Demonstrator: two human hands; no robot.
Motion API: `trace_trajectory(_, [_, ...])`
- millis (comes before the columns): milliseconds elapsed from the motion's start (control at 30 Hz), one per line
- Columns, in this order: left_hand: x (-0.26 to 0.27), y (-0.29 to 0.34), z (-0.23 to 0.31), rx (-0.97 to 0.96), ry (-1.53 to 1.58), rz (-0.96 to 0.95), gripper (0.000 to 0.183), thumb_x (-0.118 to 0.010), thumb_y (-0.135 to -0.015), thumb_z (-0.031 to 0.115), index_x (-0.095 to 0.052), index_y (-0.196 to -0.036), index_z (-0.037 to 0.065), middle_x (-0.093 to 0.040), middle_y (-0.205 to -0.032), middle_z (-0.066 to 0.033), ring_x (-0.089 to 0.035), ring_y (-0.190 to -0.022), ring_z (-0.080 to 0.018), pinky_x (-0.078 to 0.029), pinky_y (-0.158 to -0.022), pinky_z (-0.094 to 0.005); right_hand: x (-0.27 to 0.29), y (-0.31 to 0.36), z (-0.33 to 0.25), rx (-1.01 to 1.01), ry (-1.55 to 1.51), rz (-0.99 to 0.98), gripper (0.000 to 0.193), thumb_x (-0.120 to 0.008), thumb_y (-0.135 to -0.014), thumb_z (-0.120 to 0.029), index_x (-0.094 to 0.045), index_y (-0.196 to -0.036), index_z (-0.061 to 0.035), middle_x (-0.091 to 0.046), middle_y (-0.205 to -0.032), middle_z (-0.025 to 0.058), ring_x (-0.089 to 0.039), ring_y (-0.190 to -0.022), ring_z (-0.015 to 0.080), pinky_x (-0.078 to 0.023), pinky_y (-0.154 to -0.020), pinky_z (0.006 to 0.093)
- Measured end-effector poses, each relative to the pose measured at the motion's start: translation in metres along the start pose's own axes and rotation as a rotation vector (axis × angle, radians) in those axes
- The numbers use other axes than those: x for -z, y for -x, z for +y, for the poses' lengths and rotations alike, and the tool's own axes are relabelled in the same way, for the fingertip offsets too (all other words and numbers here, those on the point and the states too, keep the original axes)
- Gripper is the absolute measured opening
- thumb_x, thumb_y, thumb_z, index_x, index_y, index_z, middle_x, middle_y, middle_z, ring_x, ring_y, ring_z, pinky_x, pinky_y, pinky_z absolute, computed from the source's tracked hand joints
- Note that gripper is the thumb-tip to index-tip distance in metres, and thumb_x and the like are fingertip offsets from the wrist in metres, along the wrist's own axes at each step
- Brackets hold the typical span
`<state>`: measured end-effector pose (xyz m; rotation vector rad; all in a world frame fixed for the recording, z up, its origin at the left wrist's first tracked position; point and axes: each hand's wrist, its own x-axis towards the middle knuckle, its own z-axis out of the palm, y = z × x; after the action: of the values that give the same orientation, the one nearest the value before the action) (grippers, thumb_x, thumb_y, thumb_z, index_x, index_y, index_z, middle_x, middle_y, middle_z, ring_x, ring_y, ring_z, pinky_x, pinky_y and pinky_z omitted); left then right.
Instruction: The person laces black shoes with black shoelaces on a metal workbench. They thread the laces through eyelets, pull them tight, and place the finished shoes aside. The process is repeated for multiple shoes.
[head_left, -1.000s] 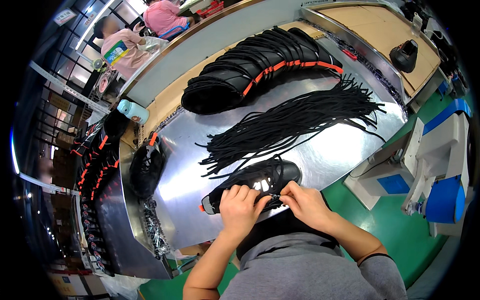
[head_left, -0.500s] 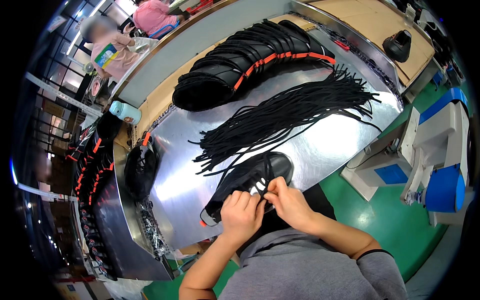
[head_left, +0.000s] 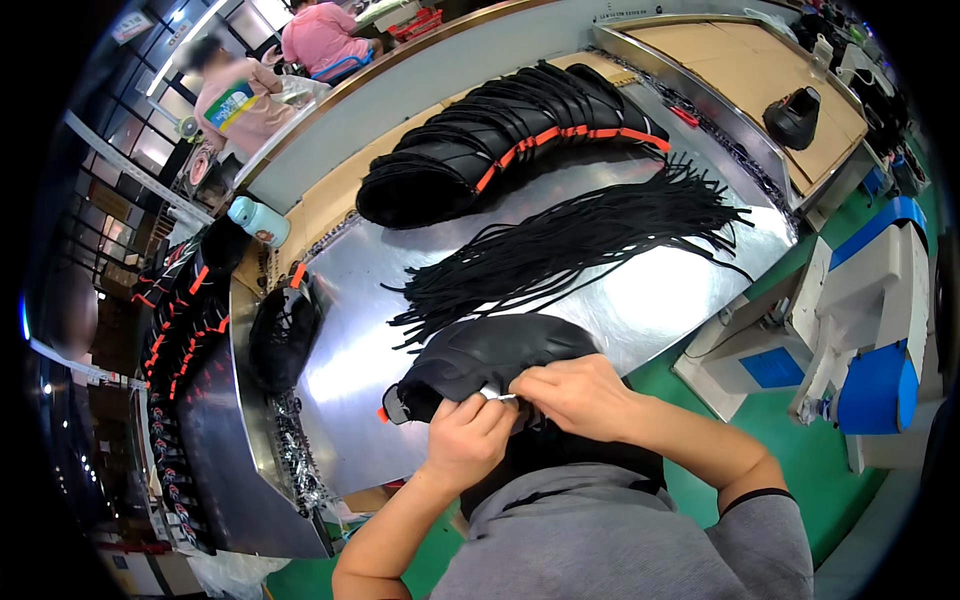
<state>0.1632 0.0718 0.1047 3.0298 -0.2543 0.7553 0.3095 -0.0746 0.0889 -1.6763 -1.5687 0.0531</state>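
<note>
A black shoe upper (head_left: 505, 350) lies tilted at the table's near edge, its smooth side turned up and its lacing side toward me. My left hand (head_left: 466, 435) is closed on the edge of its opening, near the grey heel with the orange tab. Fingers pinched, my right hand (head_left: 575, 397) is at the lacing edge beside it. A small white piece (head_left: 492, 392) shows between the two hands; what exactly the right fingertips grip is hidden. Beyond the upper lies a loose bundle of black shoelaces (head_left: 570, 240).
A long row of nested black uppers (head_left: 500, 140) with orange tabs lies at the back of the metal table (head_left: 350, 400). One laced upper (head_left: 285, 335) sits at the left, below a light blue bottle (head_left: 258, 221). A white and blue machine (head_left: 850, 330) stands right. Two people sit far left.
The upper has rolled toward me, so its side now faces up and its lacing is mostly hidden. Both hands stay at its near edge, the right one now turned more knuckles-up.
</note>
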Motion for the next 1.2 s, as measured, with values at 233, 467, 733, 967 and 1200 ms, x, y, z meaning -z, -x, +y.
trace_trajectory(233, [-0.012, 0.009, -0.011, 0.018, -0.061, 0.080, 0.018, -0.069, -0.070, 0.009, -0.070, -0.088, 0.008, -0.048, -0.069, 0.0014, -0.048, -0.064, -0.0143, -0.033, -0.056, -0.0308, -0.011, -0.001, -0.002, -0.175, 0.149, -0.069, 0.007, -0.063, -0.084, -0.011, -0.061, -0.090, -0.0092, -0.060, -0.078, 0.0033, -0.064, -0.074, 0.0231, -0.050, -0.058, 0.0360])
trace_trajectory(467, [-0.014, 0.003, -0.013, 0.060, 0.028, 0.037, 0.019, -0.076, -0.068, 0.013, -0.070, -0.086, 0.010, -0.051, -0.069, 0.0017, -0.049, -0.067, -0.0177, -0.034, -0.060, -0.0327, -0.001, -0.008, 0.022, -0.156, -0.107, -0.230, 0.012, -0.063, -0.087, -0.015, -0.063, -0.096, -0.0079, -0.062, -0.086, 0.0058, -0.066, -0.079, 0.0263, -0.051, -0.063, 0.0397])
trace_trajectory(733, [-0.015, -0.006, -0.010, 0.094, 0.251, -0.029, 0.017, -0.078, -0.070, 0.015, -0.070, -0.085, 0.011, -0.054, -0.071, 0.0004, -0.052, -0.071, -0.0202, -0.034, -0.068, -0.0353, -0.025, 0.005, 0.033, -0.080, 0.126, 0.142, 0.026, -0.071, -0.074, -0.010, -0.057, -0.096, -0.0070, -0.053, -0.090, 0.0096, -0.062, -0.067, 0.0268, -0.051, -0.054, 0.0375])
trace_trajectory(967, [-0.008, 0.002, -0.006, 0.073, 0.312, -0.107, 0.019, -0.079, -0.070, 0.015, -0.070, -0.086, 0.010, -0.055, -0.074, -0.0007, -0.053, -0.073, -0.0211, -0.035, -0.062, -0.0350, 0.135, -0.042, 0.087, -0.378, 0.096, 1.138, 0.014, -0.053, -0.098, -0.013, -0.059, -0.095, -0.0006, -0.052, -0.069, 0.0066, -0.048, -0.060, 0.0140, -0.039, -0.056, 0.0283])
trace_trajectory(1200, [-0.007, -0.007, -0.014, 0.142, 0.422, -0.197, 0.026, -0.080, -0.072, 0.014, -0.069, -0.095, 0.009, -0.064, -0.083, -0.0049, -0.057, -0.070, -0.0264, -0.047, -0.063, -0.0357, 0.069, 0.022, 0.054, -0.256, -0.046, 0.399, 0.015, -0.063, -0.087, -0.003, -0.059, -0.102, -0.0025, -0.058, -0.095, 0.0092, -0.060, -0.080, 0.0235, -0.051, -0.066, 0.0350])
